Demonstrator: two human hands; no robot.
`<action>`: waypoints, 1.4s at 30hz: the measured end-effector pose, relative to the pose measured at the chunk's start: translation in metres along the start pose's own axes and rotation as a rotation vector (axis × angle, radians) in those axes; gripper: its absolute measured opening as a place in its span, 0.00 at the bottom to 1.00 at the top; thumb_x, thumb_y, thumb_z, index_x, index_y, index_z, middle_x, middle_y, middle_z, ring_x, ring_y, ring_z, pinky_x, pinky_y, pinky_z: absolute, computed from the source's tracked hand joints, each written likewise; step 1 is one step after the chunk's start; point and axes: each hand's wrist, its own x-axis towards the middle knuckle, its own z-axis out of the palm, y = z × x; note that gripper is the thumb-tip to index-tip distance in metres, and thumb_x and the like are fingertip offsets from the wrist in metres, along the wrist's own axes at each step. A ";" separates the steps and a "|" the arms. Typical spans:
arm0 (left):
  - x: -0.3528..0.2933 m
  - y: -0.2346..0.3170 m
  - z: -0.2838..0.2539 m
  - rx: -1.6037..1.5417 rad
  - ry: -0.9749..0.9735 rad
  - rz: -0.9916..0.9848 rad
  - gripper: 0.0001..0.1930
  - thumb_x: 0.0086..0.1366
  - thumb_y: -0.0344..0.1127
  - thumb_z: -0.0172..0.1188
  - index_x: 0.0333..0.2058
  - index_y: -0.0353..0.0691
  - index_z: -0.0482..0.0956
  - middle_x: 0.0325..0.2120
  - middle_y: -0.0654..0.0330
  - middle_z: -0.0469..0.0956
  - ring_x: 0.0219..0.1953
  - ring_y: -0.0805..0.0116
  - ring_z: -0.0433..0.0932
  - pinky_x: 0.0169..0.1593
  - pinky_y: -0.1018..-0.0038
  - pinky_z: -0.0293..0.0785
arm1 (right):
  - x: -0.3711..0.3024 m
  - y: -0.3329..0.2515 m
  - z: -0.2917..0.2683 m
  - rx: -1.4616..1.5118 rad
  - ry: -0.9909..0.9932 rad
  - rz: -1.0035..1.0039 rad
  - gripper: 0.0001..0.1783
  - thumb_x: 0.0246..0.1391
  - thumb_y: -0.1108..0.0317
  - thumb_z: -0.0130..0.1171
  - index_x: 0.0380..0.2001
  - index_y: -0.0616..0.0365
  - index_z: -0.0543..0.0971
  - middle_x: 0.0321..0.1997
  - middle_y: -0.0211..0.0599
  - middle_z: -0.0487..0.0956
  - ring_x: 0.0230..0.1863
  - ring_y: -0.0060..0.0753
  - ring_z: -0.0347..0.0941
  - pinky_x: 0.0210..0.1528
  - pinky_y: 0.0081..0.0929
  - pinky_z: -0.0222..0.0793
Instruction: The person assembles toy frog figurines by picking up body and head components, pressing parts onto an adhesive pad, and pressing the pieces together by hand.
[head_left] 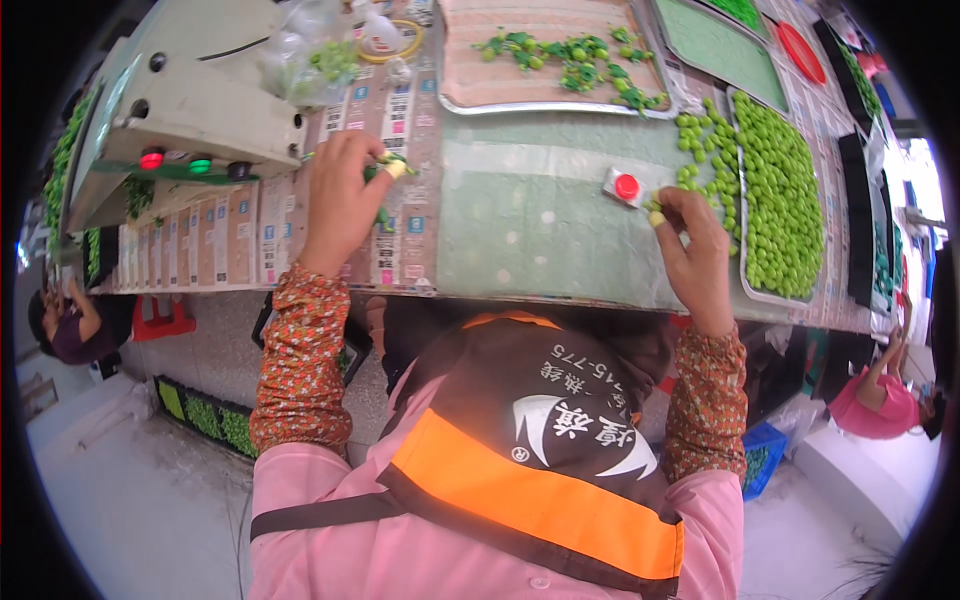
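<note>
My left hand pinches a small green leaf piece between thumb and fingers at the left of the table. Another green leaf piece lies just below it. Over the right side, my right hand has thumb and forefinger brought together beside loose green beads; what sits at its fingertips is too small to make out. Pale yellow covers wrap the fingertips of both hands. Close to my right fingertips is a small white block with a round red top.
A tray at the back holds green leaf-and-bead pieces. At right stands a tray full of green beads. On the left is a pale machine with coloured buttons, with a clear plastic bag behind it. Other people are at both sides.
</note>
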 end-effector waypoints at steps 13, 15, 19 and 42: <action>0.007 0.016 0.011 -0.765 0.204 -0.120 0.12 0.71 0.26 0.56 0.51 0.36 0.69 0.40 0.63 0.76 0.41 0.77 0.74 0.46 0.79 0.72 | 0.019 -0.003 0.010 -0.437 -0.077 -0.251 0.15 0.50 0.78 0.60 0.43 0.57 0.78 0.34 0.40 0.74 0.39 0.46 0.72 0.39 0.43 0.71; 0.005 0.025 0.008 -0.959 0.144 -0.257 0.12 0.72 0.27 0.56 0.51 0.38 0.70 0.39 0.63 0.76 0.39 0.79 0.74 0.42 0.82 0.72 | 0.021 -0.001 0.011 -0.474 -0.086 -0.274 0.14 0.50 0.77 0.59 0.42 0.57 0.78 0.34 0.39 0.74 0.38 0.46 0.72 0.39 0.42 0.71; -0.006 0.037 -0.001 -1.064 0.041 -0.393 0.10 0.73 0.29 0.55 0.51 0.40 0.70 0.36 0.65 0.76 0.35 0.82 0.74 0.36 0.85 0.70 | 0.023 -0.005 0.012 -0.486 -0.096 -0.290 0.13 0.51 0.77 0.59 0.41 0.57 0.78 0.34 0.39 0.74 0.39 0.45 0.72 0.38 0.43 0.71; -0.040 0.139 0.032 -1.311 -0.372 -0.450 0.08 0.70 0.25 0.52 0.45 0.41 0.65 0.35 0.66 0.70 0.30 0.84 0.67 0.30 0.85 0.64 | -0.007 -0.080 0.036 0.183 -0.141 -0.231 0.12 0.51 0.80 0.62 0.40 0.61 0.77 0.30 0.44 0.74 0.30 0.50 0.73 0.32 0.42 0.69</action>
